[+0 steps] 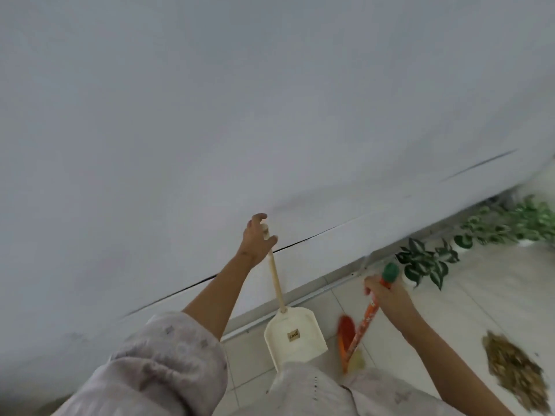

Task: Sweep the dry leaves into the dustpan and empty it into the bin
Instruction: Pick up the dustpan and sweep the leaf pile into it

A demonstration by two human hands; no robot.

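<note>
A cream dustpan (pixel 295 336) with a long pale handle stands upright against the white wall, its pan on the floor tiles. My left hand (pixel 255 238) touches the top of that handle, fingers loosely around its knob. My right hand (pixel 387 295) grips an orange broom (pixel 365 324) just below its green cap; the broom's red head and yellowish bristles are near my legs, blurred. A heap of dry brown leaves (pixel 515 372) lies on the tiles at the lower right, apart from both tools. No bin is visible.
The white wall (pixel 210 130) fills most of the view, with a metal rail along its base. Green-and-white leafy plants (pixel 426 265) line the wall foot at the right. Pale floor tiles (pixel 468 298) spread between the plants and the leaf heap.
</note>
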